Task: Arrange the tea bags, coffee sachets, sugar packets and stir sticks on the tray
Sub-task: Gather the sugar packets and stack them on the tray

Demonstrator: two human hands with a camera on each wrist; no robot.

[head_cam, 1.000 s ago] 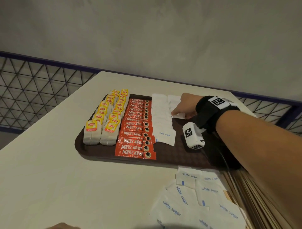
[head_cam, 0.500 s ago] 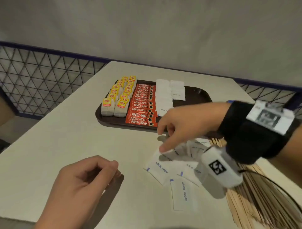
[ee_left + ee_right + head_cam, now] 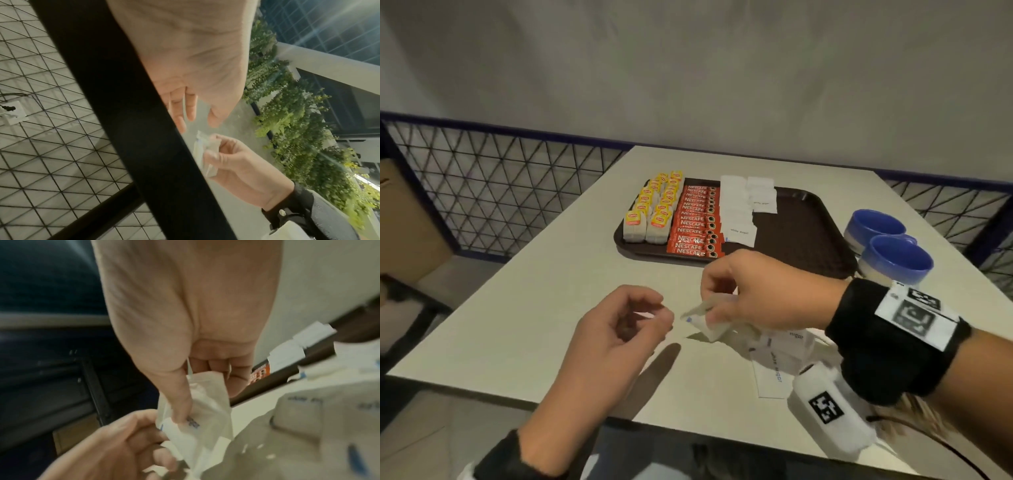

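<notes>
A: Now, head view first: what's different from a second ago?

B: Then the right hand (image 3: 753,294) was at the far row of sugar on the tray (image 3: 811,236). It has since come back over the table (image 3: 524,308) and pinches a few sugar packets (image 3: 705,317) lifted off the loose pile (image 3: 780,356). The left hand (image 3: 616,329) has come up just beside them, fingers loosely curled, holding nothing that I can see. I'd judge a fresh batch is being squared up for the second sugar column (image 3: 760,195). Tea bags (image 3: 654,212) and coffee sachets (image 3: 697,222) already lie in rows; the stir sticks (image 3: 907,411) are off the tray.

A: Which way do the held packets point?

B: Their long axis runs roughly left to right, free end toward the left hand, tilted a little.

A: Left wrist view?

B: The left hand (image 3: 195,65) shows a bare palm, fingers (image 3: 185,112) bent but clear of the packets (image 3: 205,155). The right hand (image 3: 236,162) grips those edge-on, thumb against fingers.

A: Right wrist view?

B: The right hand (image 3: 185,321) presses its thumb onto the packets (image 3: 205,410), which fan downward. The left hand (image 3: 115,447) reaches their lower edge; whether it touches them I cannot tell through the blur.
</notes>
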